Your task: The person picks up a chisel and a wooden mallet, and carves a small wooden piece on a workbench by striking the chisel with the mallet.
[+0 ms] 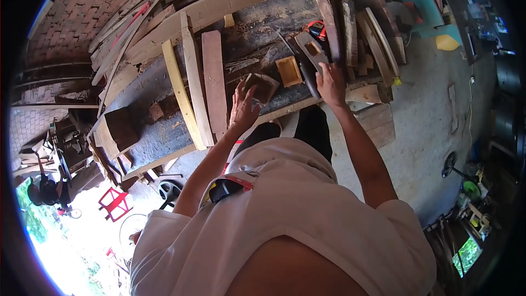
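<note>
My left hand has its fingers apart, against the near left side of a small brown wooden box-like piece on the workbench. My right hand has its fingers bent over the near end of a brown wooden block with a rectangular slot; the palm side is hidden. Beside that block, a dark bar slants toward the bench's front edge. Between my hands lies a lighter, shallow rectangular wooden piece. A red and black tape measure sits just beyond the slotted block.
Left of my hands, several boards lie across the bench, one reddish and one yellowish. More curved lengths are stacked at the right end. A large wooden block stands at the left end. A red chair stands on the floor.
</note>
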Action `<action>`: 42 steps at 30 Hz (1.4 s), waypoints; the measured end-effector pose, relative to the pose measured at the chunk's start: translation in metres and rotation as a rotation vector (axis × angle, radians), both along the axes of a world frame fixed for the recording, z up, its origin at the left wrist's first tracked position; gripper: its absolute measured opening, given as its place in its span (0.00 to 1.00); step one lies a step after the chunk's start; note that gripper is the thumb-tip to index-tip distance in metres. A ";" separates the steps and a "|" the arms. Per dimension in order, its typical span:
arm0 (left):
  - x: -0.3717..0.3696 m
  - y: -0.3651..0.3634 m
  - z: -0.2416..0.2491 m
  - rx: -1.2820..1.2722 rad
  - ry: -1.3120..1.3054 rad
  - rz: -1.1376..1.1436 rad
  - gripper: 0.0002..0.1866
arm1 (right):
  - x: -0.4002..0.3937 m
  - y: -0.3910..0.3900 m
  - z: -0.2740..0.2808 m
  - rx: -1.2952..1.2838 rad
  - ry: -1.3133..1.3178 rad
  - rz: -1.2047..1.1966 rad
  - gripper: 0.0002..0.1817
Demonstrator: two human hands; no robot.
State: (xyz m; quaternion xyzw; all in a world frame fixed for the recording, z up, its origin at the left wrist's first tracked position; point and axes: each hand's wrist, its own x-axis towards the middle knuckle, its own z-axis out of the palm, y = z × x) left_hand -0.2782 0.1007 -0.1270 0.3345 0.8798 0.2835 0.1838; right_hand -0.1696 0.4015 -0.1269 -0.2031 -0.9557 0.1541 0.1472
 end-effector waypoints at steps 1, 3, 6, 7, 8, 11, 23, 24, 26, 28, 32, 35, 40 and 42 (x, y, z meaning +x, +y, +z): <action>0.000 0.002 0.002 0.003 0.002 0.009 0.41 | -0.005 -0.003 -0.005 -0.059 0.002 0.040 0.19; 0.002 0.004 0.005 -0.009 -0.017 0.032 0.41 | -0.007 -0.015 -0.015 -0.019 -0.090 0.076 0.22; 0.008 0.011 0.006 -0.016 -0.044 0.118 0.45 | -0.005 -0.029 -0.021 0.035 -0.149 0.120 0.34; 0.014 0.016 0.009 -0.038 -0.041 0.161 0.48 | -0.005 -0.028 -0.020 0.012 -0.220 0.124 0.39; 0.017 0.020 0.010 -0.062 -0.032 0.203 0.51 | -0.006 -0.025 -0.017 0.014 -0.216 0.141 0.39; 0.032 0.033 0.006 0.032 -0.104 0.330 0.56 | -0.012 -0.022 -0.015 0.040 -0.334 0.186 0.46; 0.053 0.143 0.085 0.106 0.327 0.041 0.46 | -0.008 0.027 0.095 -0.693 -0.394 0.364 0.32; 0.054 0.156 0.085 0.146 0.352 -0.052 0.42 | -0.007 0.030 0.107 -0.643 -0.507 0.476 0.27; 0.059 0.169 0.082 0.289 0.225 0.016 0.33 | 0.001 0.036 0.108 -0.624 -0.308 0.596 0.24; 0.057 0.168 0.092 0.321 0.190 0.067 0.26 | -0.012 0.069 0.126 -1.218 -0.574 0.499 0.25; 0.061 0.160 0.126 0.565 -0.143 0.608 0.09 | -0.027 0.113 0.048 -0.761 -0.026 0.248 0.24; 0.045 0.143 0.132 0.866 -0.187 0.898 0.05 | -0.049 0.126 -0.001 -0.234 0.048 0.236 0.39; 0.023 0.106 0.107 0.716 -0.058 1.076 0.08 | -0.061 0.116 -0.014 0.119 -0.010 0.172 0.52; 0.019 0.103 0.099 0.722 -0.070 1.102 0.09 | -0.063 0.114 -0.005 0.191 -0.073 0.137 0.53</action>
